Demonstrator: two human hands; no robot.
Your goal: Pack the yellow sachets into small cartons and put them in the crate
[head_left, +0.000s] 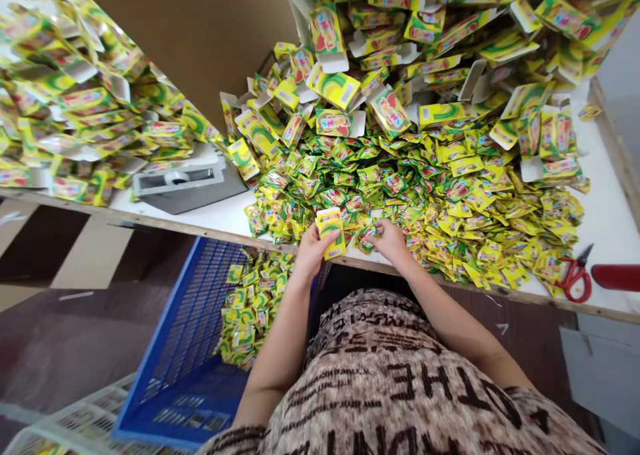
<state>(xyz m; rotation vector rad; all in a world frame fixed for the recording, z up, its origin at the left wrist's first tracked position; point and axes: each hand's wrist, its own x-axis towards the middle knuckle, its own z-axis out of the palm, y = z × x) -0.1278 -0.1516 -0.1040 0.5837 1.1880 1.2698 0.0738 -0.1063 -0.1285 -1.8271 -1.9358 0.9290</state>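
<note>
My left hand (pixel 311 247) is closed around a small yellow carton box (pixel 331 231), held upright at the near edge of the white table (pixel 220 215). My right hand (pixel 390 239) is curled on green-yellow sachets (pixel 367 236) at the front of a big heap of sachets (pixel 450 188) that covers the table. Behind the heap lies a mound of open yellow carton boxes (pixel 400 62) with white flaps.
A blue plastic crate (pixel 185 348) below the table at the left holds filled boxes (pixel 250 302). Red-handled scissors (pixel 575 276) lie at the right edge. A grey device (pixel 183 182) sits at the left, beside another pile of cartons (pixel 75 108). A white crate (pixel 60 428) is at bottom left.
</note>
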